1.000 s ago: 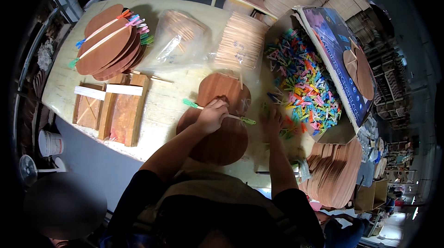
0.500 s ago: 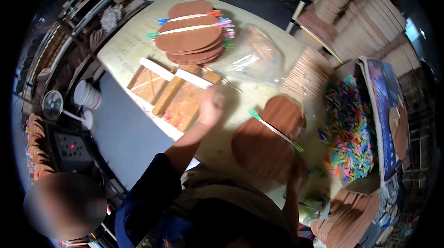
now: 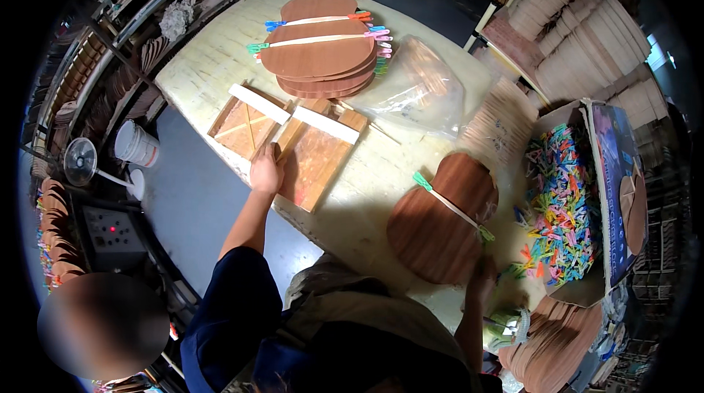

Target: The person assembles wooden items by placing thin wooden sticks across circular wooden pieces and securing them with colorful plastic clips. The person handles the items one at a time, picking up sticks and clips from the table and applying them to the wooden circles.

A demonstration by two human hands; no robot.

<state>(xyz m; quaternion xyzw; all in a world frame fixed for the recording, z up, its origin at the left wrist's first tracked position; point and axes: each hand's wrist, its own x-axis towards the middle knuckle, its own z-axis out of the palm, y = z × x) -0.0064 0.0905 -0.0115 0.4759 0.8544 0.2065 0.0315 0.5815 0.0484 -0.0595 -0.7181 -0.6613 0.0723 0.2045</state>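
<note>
My left hand (image 3: pixel 266 171) is closed on the near end of a wooden bar of a shallow wooden frame (image 3: pixel 323 166) with white strips across its top. A guitar-shaped brown wood plate (image 3: pixel 440 228) lies on the table to the right, with a pale wood strip (image 3: pixel 451 206) across its waist. A green clothespin (image 3: pixel 422 181) pinches one end of the strip, and another green clothespin (image 3: pixel 485 233) the other. My right hand (image 3: pixel 482 277) is at the plate's lower right edge; its fingers are dark and partly hidden, so their hold does not show.
Clipped wood plates (image 3: pixel 319 56) are stacked at the far side of the table (image 3: pixel 213 34). Right of them lie a clear plastic bag (image 3: pixel 418 92) and a row of pale strips (image 3: pixel 499 122). A carton (image 3: pixel 612 195) of colourful clothespins stands at the right edge, more plates (image 3: pixel 550 349) below it.
My left hand has moved left and nearer, from the right side of the wooden frame to its middle bar. My right hand stays by the guitar-shaped plate. The view has shifted slightly.
</note>
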